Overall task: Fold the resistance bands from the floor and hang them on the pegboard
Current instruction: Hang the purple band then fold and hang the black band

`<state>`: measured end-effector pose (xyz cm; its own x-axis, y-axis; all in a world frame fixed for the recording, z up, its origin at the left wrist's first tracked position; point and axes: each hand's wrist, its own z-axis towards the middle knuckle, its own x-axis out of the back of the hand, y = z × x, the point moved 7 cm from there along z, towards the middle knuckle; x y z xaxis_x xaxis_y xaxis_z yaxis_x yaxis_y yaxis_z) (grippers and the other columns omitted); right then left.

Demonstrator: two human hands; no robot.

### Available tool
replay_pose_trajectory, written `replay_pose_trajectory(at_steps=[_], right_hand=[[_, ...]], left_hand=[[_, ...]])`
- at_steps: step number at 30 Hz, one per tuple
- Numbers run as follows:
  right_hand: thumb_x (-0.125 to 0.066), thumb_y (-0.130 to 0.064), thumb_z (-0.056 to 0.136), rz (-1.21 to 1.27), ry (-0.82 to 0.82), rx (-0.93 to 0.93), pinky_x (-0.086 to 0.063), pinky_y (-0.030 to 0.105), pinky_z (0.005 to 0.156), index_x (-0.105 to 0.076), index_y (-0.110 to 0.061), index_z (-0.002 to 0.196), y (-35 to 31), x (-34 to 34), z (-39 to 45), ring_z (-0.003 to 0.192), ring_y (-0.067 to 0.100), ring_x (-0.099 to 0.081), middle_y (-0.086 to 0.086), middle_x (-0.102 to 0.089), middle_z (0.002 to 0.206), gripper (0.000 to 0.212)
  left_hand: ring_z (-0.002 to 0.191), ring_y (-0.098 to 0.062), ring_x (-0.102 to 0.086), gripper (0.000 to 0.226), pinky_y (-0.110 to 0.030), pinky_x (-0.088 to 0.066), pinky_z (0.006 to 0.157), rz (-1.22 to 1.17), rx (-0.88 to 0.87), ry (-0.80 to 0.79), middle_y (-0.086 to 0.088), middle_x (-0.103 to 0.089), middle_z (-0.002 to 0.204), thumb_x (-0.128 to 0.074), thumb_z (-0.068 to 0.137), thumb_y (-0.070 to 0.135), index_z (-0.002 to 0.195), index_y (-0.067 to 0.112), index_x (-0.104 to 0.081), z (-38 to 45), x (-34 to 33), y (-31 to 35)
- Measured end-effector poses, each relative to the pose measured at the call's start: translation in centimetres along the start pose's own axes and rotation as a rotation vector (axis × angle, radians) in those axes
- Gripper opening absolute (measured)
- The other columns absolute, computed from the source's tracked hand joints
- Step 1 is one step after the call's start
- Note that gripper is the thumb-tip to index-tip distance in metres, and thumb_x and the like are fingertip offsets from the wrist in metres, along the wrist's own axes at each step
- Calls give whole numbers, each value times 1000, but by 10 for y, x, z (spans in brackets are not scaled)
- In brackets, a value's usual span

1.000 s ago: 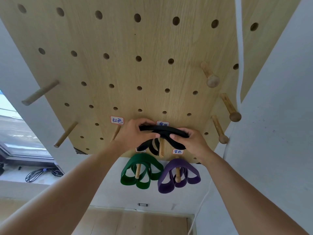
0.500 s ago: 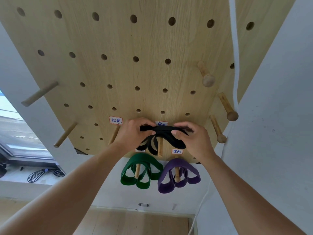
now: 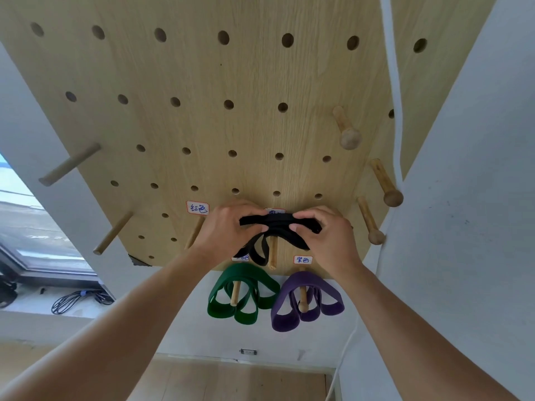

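I pinch the folded black band point(image 3: 276, 224) at both ends, my left hand point(image 3: 224, 230) curled round its left end and my right hand point(image 3: 327, 235) round its right, thumbs underneath and fingers over the top. It sits across the wooden peg point(image 3: 272, 253) in the lower middle of the pegboard point(image 3: 202, 111), just under a white label I can only partly see.

To do this well, I judge I should keep all the layers stacked flat between my fingers, push the bundle back toward the board so the peg runs fully through the loops, then let go of both ends together so neither side slips off.

The band is matte black, flat and wide, bunched into several layers; loose loops droop from it at 6 o'clock on both sides of the peg. From it, the green band point(image 3: 243, 293) hangs at 7 o'clock and the purple band point(image 3: 307, 299) at 5 o'clock, each on its own peg.
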<state>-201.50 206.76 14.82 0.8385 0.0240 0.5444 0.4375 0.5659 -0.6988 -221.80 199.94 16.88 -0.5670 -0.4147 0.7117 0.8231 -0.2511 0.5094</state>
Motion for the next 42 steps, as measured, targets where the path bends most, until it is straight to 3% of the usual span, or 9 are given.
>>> replay_pose_trajectory(at_steps=[3,6,13,18,22,30,35,38,42], right_hand=[[-82,-28,86,-19,-9,12,-49,26,93,-78,-33,104,-5,-1,2,106,8,-61,-17,-68,102,18],[-83,-27,85,-19,-15,5,-45,22,93,-77,-32,104,-7,-1,3,108,8,-60,-18,-66,103,21],[-84,-27,83,-5,32,10,-53,35,96,-74,-30,106,-6,7,0,108,9,-61,-16,-66,106,25],[-84,-31,83,-13,50,13,-52,36,98,-73,-29,108,-9,10,0,113,9,-59,-16,-65,109,27],[-82,-33,85,-33,51,9,-51,35,100,-73,-28,110,-11,13,1,115,9,-58,-14,-65,112,27],[-79,-29,89,-34,56,-35,-50,32,103,-69,-29,118,-8,13,-3,117,8,-58,-13,-63,116,31],[-83,-26,87,168,132,-223,-50,26,102,-60,-27,131,5,9,-17,116,7,-62,-14,-64,124,50],[-84,-28,86,308,139,-391,-51,20,96,-58,-22,132,18,3,-23,108,1,-64,-14,-66,118,53],[-79,-27,91,719,97,-734,-58,39,101,-62,-12,126,39,-21,-32,102,16,-74,3,-73,118,41]], left_hand=[[104,-6,-63,34,-18,-48,90,2,20,-4,10,-74,110,-80,86,24,119,22,-76,0,-1,4],[104,-6,-63,34,-21,-49,91,8,33,-21,9,-73,111,-80,86,23,119,22,-75,2,0,5],[104,-5,-62,38,-6,-40,85,23,68,-45,8,-71,115,-80,86,22,124,22,-72,-1,0,3],[104,-7,-64,36,-23,-51,93,-8,62,-55,8,-72,113,-79,88,21,123,23,-71,-1,1,5],[103,-5,-64,34,-16,-47,89,-5,68,-47,9,-72,112,-78,88,22,122,25,-72,-1,5,4],[109,-8,-65,37,-34,-56,93,-2,164,-112,11,-70,121,-74,91,27,128,30,-68,-3,-3,-1],[116,-9,-62,37,-35,-54,94,4,200,-113,13,-66,127,-73,92,31,129,33,-66,-3,-10,2],[117,-10,-61,35,-32,-53,94,4,208,-127,11,-66,127,-72,93,30,128,31,-66,-2,-11,3],[113,-6,-58,33,-23,-44,86,9,220,-140,8,-66,126,-71,94,29,126,31,-65,0,-12,6]])
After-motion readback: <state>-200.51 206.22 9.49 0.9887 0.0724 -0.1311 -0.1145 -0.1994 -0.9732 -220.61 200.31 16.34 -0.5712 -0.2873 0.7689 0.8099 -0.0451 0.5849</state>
